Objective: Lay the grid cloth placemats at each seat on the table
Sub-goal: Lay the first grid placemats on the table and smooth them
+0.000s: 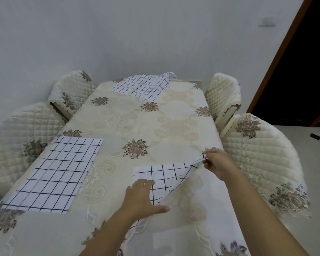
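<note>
Table [137, 115]: long, under a cream floral cloth, running away from the camera to the wall. Quilted chairs are tucked in, with the near left chair [17, 135], the near right chair [262, 163], and two more at the far corners.

Rumpled heap [144, 85] of grid cloth sits at the far end, not laid out. Flat placemat [52, 174] lies squared at the near left seat and looks done. Third placemat [161, 174] is at the near right seat, half laid. Its left part shows the grid face; its right part looks turned over along a diagonal fold.

Left hand [142, 198]: palm down, fingers spread, thumb out, pressing the mat's near left part to the table. Right hand [218, 163]: thumb and fingertips pinch the mat's far right corner, raised just off the cloth near the table's right edge.

Step, as I judge it: open the fold and square the mat.
- Use the left hand as the anchor so the laid part does not creep.
- Draw the pinched corner low and away from the anchor until the fold is out, then lower it rather than drop it.
- Smooth from the anchor outward.
- Line the long edge up with the table edge, mirroring the flat placemat.

Risk: too hard a pull may drag the tablecloth beneath.
</note>
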{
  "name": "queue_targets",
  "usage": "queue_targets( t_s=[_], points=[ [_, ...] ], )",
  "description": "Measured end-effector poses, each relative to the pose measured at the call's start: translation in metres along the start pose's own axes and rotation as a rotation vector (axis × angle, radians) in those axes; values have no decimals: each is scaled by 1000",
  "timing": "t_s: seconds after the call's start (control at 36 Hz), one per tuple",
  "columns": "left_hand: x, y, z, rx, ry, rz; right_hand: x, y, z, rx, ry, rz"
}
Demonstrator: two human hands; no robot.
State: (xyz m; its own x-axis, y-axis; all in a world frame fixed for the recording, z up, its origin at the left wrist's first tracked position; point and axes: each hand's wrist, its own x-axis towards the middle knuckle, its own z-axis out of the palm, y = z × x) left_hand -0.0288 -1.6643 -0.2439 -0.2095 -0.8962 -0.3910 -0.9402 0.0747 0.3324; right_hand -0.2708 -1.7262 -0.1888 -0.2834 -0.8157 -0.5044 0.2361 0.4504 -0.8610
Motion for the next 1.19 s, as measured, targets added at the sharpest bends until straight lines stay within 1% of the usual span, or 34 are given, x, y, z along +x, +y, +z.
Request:
queue_targets(
  t_s=[0.06,0.11,0.22,0.25,0.33,0.42,0.5,0.53,0.58,0.64,0.67,0.72,0.81,0.86,0.92,1.0,1.11,1.19],
  points=[
    [2,13,8,21,11,39,-9,-15,11,61,-35,-34],
    [4,23,15,9,65,49,-17,-28,21,107,-61,-83],
    [11,27,7,-218,276,17,-30,-53,31,151,-86,-185],
    [14,26,2,-224,312,18,-33,-59,32,170,-85,-209],
    [21,26,-17,-387,298,49,-39,-78,35,259,-80,-273],
    [28,31,-41,-563,271,120,-46,-96,37,341,-80,-352],
    [35,36,-59,-826,207,170,-57,-112,39,411,-111,-463],
    [37,38,-64,-918,170,162,-60,-117,40,418,-120,-505],
    [39,42,-73,-1091,147,190,-66,-123,41,385,-134,-593],
    [37,49,-80,-1209,131,196,-69,-125,42,323,-158,-667],
    [38,51,-81,-1237,135,212,-69,-124,43,289,-171,-699],
    [43,50,-78,-1278,109,188,-66,-118,45,190,-188,-749],
    [54,42,-61,-1247,64,103,-50,-99,49,-53,-164,-785],
    [62,34,-46,-1229,27,36,-36,-79,52,-272,-154,-779],
    [71,28,-28,-1235,-7,-47,-22,-59,52,-499,-159,-734],
    [81,21,-1,-1209,6,-196,-4,-26,49,-728,-211,-623],
    [90,11,28,-1183,12,-343,19,17,45,-919,-279,-482],
    [97,6,43,-1160,6,-383,33,45,40,-1033,-346,-371]
  ],
)
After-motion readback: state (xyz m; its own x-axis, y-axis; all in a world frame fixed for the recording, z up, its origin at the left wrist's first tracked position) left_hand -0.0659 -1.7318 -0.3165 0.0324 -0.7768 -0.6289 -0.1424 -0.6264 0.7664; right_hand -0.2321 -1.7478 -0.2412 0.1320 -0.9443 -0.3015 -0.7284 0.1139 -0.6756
